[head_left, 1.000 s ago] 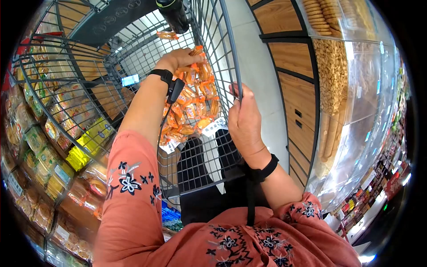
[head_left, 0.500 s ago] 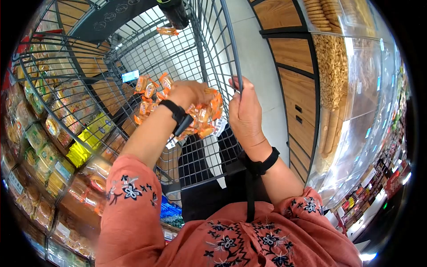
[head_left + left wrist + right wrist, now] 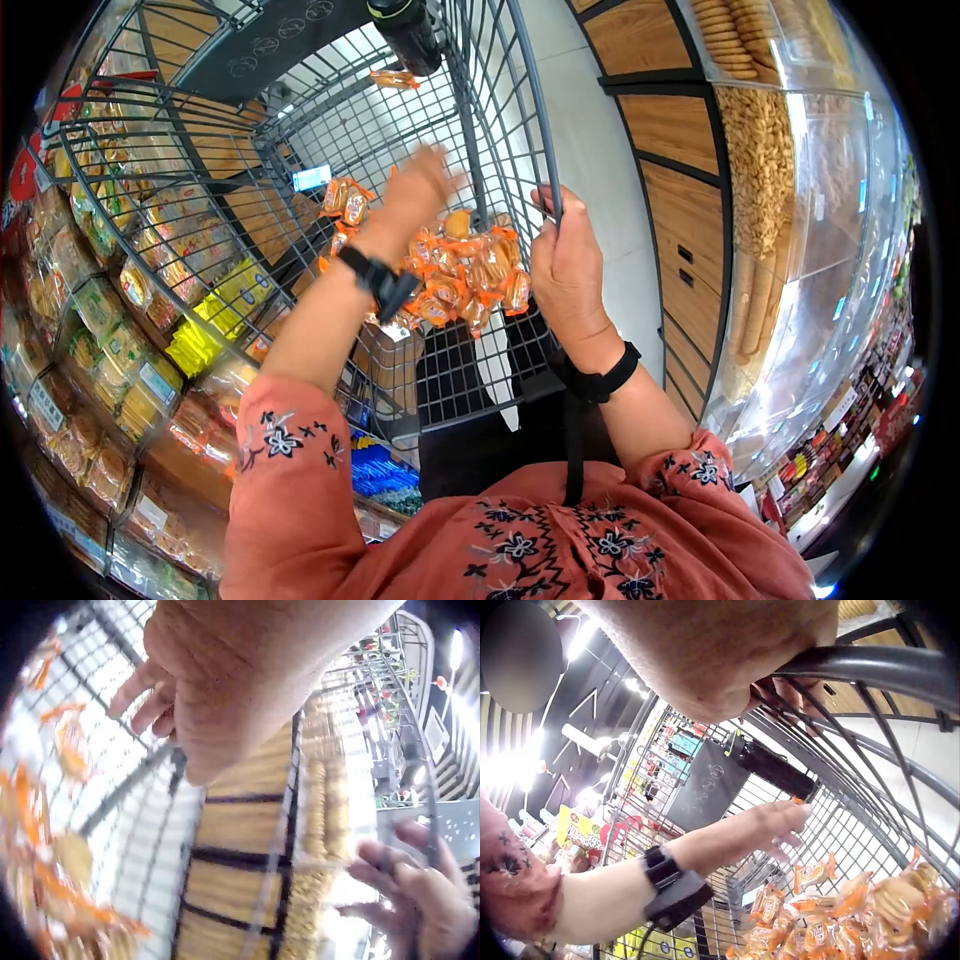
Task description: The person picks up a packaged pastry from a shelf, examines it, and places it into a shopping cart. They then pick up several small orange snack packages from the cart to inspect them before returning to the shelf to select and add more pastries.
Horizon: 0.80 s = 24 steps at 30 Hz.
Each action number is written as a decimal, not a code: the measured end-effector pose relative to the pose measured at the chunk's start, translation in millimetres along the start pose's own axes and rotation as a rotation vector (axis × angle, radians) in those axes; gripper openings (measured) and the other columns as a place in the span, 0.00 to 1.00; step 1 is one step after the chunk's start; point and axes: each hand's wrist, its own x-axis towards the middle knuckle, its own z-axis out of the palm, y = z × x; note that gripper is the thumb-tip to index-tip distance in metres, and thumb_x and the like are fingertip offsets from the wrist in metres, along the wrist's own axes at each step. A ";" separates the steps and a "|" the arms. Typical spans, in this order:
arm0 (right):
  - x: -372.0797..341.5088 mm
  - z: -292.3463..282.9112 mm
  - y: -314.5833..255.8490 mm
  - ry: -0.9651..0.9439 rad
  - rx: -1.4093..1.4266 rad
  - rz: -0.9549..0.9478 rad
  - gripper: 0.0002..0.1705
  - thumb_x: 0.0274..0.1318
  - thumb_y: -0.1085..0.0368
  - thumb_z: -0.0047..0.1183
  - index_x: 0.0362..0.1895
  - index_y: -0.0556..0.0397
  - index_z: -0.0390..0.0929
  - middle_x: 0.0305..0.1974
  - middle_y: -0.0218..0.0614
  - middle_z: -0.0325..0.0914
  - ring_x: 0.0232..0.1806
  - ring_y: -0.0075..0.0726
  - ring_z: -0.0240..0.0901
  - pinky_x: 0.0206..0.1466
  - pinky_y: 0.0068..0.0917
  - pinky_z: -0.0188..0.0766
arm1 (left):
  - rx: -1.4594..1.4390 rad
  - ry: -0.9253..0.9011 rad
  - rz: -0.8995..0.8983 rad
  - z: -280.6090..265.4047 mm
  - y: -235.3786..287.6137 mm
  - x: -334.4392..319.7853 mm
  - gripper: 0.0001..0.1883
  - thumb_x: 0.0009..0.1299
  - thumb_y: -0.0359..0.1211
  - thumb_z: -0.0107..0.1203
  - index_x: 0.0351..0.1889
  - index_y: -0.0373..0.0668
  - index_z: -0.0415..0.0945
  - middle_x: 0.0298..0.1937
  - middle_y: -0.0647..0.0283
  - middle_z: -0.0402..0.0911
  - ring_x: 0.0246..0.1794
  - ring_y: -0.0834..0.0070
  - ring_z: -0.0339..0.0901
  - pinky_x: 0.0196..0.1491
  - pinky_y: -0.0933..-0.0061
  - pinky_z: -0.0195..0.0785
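Observation:
My left hand [image 3: 418,190], blurred, hangs over the wire shopping cart [image 3: 400,130] with its fingers extended and nothing held. Below and beside it lies a heap of small clear-and-orange wrapped biscuit packets [image 3: 490,265]. Several more packets [image 3: 345,200] lie left of the wrist, and a lone packet [image 3: 395,79] sits at the cart's far end. In the right wrist view the left hand [image 3: 769,825] stretches above the packets. My right hand [image 3: 570,255] grips the cart's side rim [image 3: 535,90], its fingers curled round the bar.
A black bottle [image 3: 408,40] stands in the far corner of the cart. Shelves of packaged baked goods [image 3: 110,330] run along the left. To the right are wooden cabinets [image 3: 680,210] with clear bins of biscuits [image 3: 755,170] above. A small blue-and-white rectangle [image 3: 311,178] shows at the cart's left side.
My left hand first moved nearer over the heap, shifting packets towards the near side, then lifted off and away to the far side. The right hand stays on the rim.

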 end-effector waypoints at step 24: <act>5.5 3.3 4.3 0.004 -0.009 -0.013 0.17 0.63 0.75 0.43 0.57 0.58 0.68 0.49 0.51 0.75 0.50 0.58 0.74 0.54 0.43 0.72 | 0.079 0.035 0.021 33.8 -67.7 -29.1 0.26 0.69 0.48 0.60 0.60 0.47 0.75 0.57 0.50 0.79 0.53 0.48 0.78 0.58 0.54 0.71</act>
